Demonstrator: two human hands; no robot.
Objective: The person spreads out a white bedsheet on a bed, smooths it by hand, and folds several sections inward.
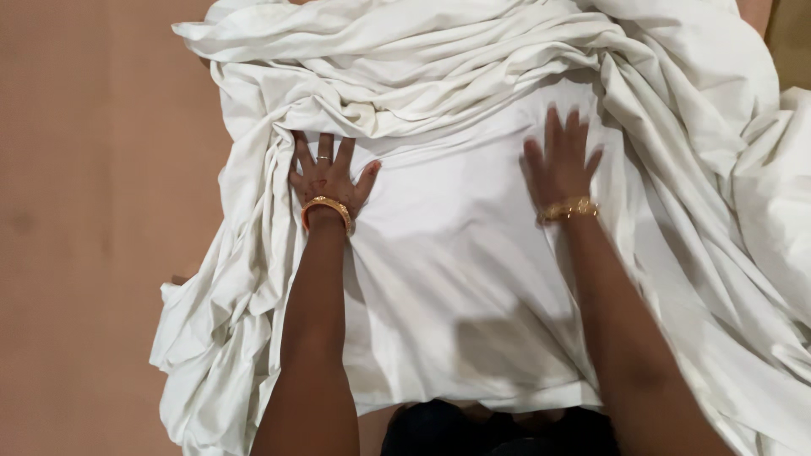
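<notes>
Seen from above, a large white sheet [456, 253] covers most of the view, smooth in the middle and bunched into folds from nine o'clock round to three o'clock. The left hand [328, 179] lies flat on it at ten o'clock, fingers spread, gripping nothing. The right hand [559, 162] presses flat at one o'clock, fingers open. Each wrist wears a gold bangle [326, 208]. A tan floor [93, 236] shows at nine o'clock.

White cotton-like sheet [473, 253]: matt woven cloth, smooth where pressed flat under the left hand [328, 179] and right hand [559, 165], deeply creased and bunched around the edges. Gold-coloured metal bangles [326, 207], shiny, finely patterned. Thin metal ring [323, 158], glossy. Pinkish-brown floor [93, 236]: plain, matt, smooth.
</notes>
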